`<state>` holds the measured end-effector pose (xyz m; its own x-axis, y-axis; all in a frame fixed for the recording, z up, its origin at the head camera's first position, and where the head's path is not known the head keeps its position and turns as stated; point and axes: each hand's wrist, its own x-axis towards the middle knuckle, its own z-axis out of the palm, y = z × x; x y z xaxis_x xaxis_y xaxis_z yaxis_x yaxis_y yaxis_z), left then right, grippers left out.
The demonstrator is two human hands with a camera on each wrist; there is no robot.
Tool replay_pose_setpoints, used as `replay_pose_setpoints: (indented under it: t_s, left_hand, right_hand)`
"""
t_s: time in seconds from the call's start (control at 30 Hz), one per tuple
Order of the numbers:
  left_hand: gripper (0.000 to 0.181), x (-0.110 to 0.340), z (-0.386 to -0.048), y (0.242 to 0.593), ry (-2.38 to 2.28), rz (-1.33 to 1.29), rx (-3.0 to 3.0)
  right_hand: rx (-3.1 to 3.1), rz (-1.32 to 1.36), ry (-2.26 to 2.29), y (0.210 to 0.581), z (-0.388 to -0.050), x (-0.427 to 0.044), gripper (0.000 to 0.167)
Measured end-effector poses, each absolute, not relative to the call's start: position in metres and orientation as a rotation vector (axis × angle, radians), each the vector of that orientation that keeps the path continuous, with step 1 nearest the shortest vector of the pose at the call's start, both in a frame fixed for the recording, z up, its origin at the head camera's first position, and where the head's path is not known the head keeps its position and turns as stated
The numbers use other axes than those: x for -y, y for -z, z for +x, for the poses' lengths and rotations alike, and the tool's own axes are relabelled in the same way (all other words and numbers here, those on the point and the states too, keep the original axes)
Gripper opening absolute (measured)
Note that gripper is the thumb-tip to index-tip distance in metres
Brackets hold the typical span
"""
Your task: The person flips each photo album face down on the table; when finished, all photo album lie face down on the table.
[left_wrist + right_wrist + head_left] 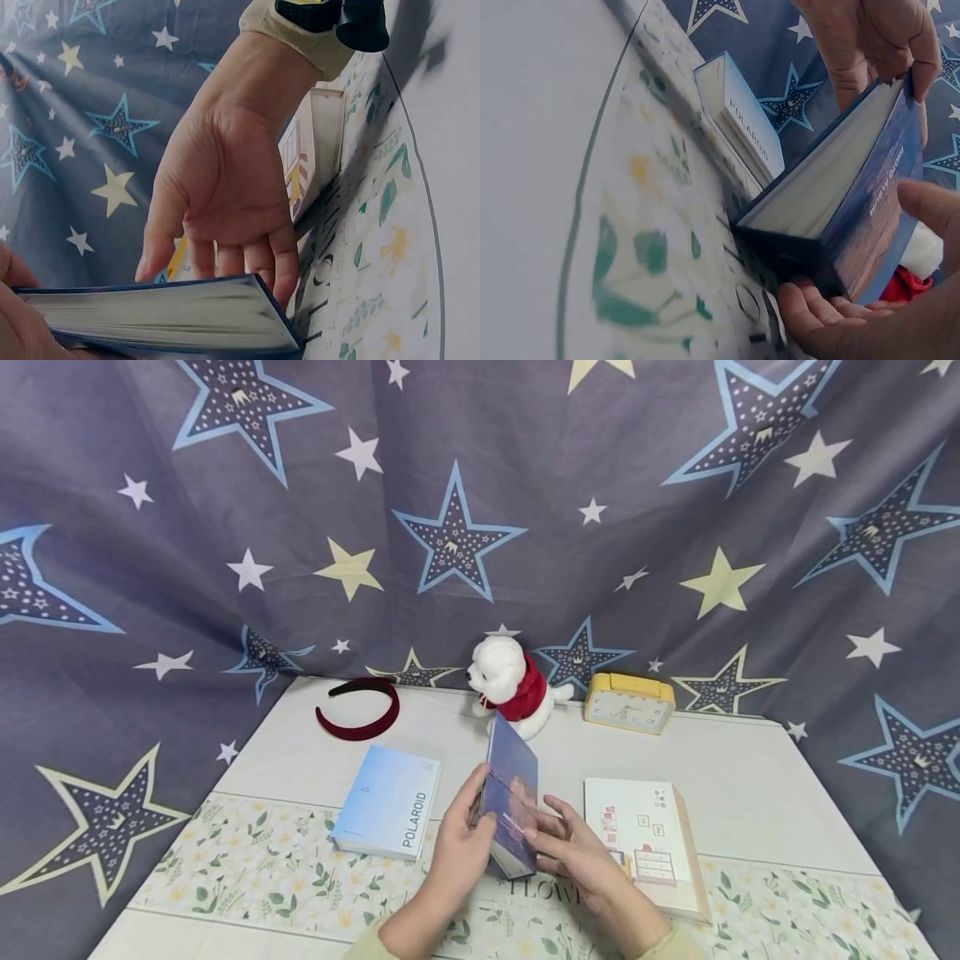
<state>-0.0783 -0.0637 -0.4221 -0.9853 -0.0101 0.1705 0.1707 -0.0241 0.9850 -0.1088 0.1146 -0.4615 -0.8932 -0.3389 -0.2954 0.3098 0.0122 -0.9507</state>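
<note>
The word POLAROID ran in dark capitals up the right side of the light blue book's cover (386,802), with smaller lines of print there too fine to read. On the dark blue album (896,206), pale capitals read PHOTO ALBUM in the right wrist view, while the table cover (262,860) bore large letters beginning FLOW, the rest covered. Numerals ringed the yellow clock's dial (627,708), and small characters marked the white book (630,818), both illegible.
</note>
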Motion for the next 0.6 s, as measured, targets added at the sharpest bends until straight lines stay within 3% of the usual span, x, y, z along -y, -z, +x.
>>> replay_pose_setpoints:
  t_s: [0.33, 0.6]
  left_hand:
    - [0.064, 0.076, -0.085, 0.437, 2.402, -0.125, 2.010]
    - [0.071, 0.081, -0.087, 0.452, 2.338, 0.019, 2.146]
  right_hand:
    - [-2.043, -0.191, 1.843, 0.463, -0.106, -0.119, 0.097]
    - [-2.228, -0.250, 1.759, 0.465, -0.104, -0.124, 0.094]
